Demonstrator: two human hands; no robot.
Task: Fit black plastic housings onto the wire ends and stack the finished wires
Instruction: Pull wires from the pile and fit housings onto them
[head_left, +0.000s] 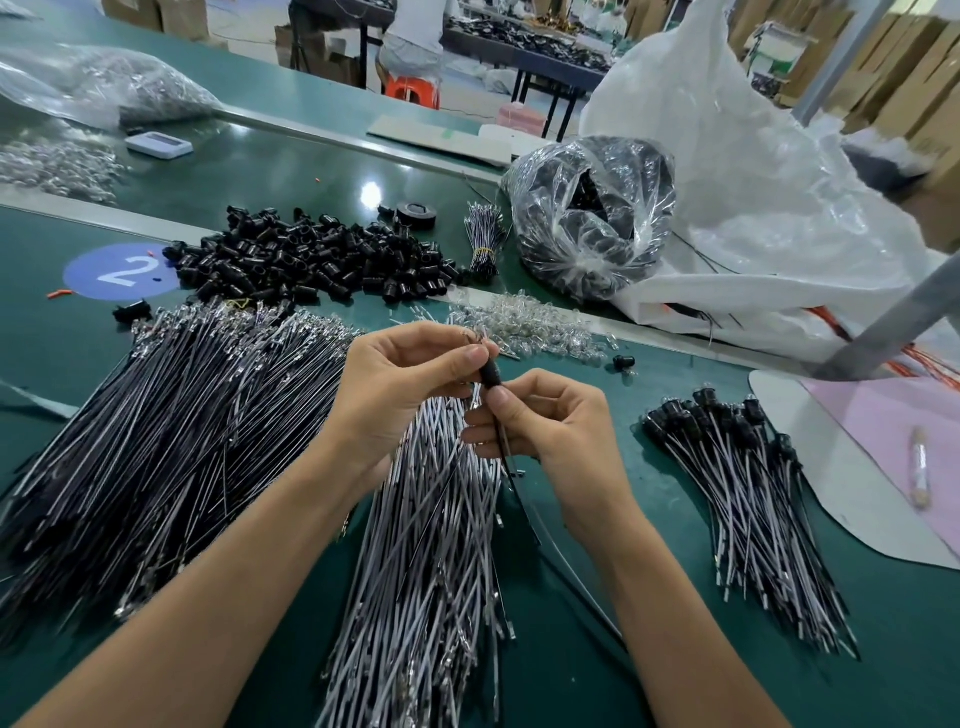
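My left hand (410, 384) pinches a small black plastic housing (491, 373) above the table centre. My right hand (540, 421) grips the wire (514, 488) that runs down out of that housing. Under my hands lies a fan of grey wires (436, 545) with bare metal ends. A bigger heap of dark wires (156, 441) spreads to the left. On the right, finished wires (748, 493) with black housings on their far ends lie stacked. Loose black housings (311, 260) are piled at the back.
Clear glass bulbs (524, 325) lie scattered behind my hands. A clear bag of black parts (587, 228) and a large white sack (753, 171) stand at the back right. A tied wire bundle (483, 239), a tape roll (415, 214) and a blue "2" sticker (122, 271) are on the green table.
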